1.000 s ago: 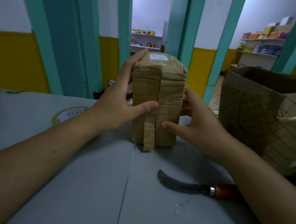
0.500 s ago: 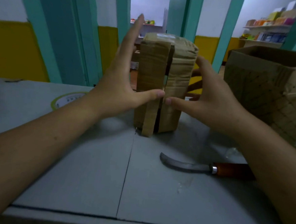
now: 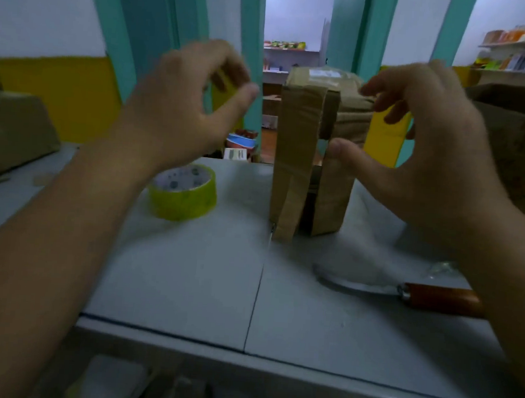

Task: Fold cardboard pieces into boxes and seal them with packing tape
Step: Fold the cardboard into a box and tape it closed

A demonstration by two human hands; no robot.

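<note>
- A person's right hand (image 3: 429,154) grips a tall cardboard box (image 3: 299,145) standing upright on a grey bench (image 3: 186,286). The thumb lies against the box's front face and the fingers curl round its upper right side.
- The box stands toward the bench's far edge, a little right of the seam that runs down the middle of the benchtop. It is wrapped in brown packing tape, and a loose tape strip (image 3: 288,213) hangs down its front left side to the benchtop.
- The left hand (image 3: 180,106) hovers in the air to the left of the box and apart from it. Its fingers are loosely curled and hold nothing. The hand is blurred.
- A yellow-green tape roll (image 3: 182,193) lies flat near the far edge, left of the box and just beyond the left wrist.
- A knife (image 3: 403,294) with a curved blade and a wooden handle lies on the benchtop in front of the box, toward the right edge. The end of its handle is hidden by the right forearm.
- A larger open carton (image 3: 514,138) stands at the bench's right edge, behind the right hand, and a brown parcel (image 3: 11,128) sits at the far left.
- Stocked shelves (image 3: 520,52) line the room beyond.
</note>
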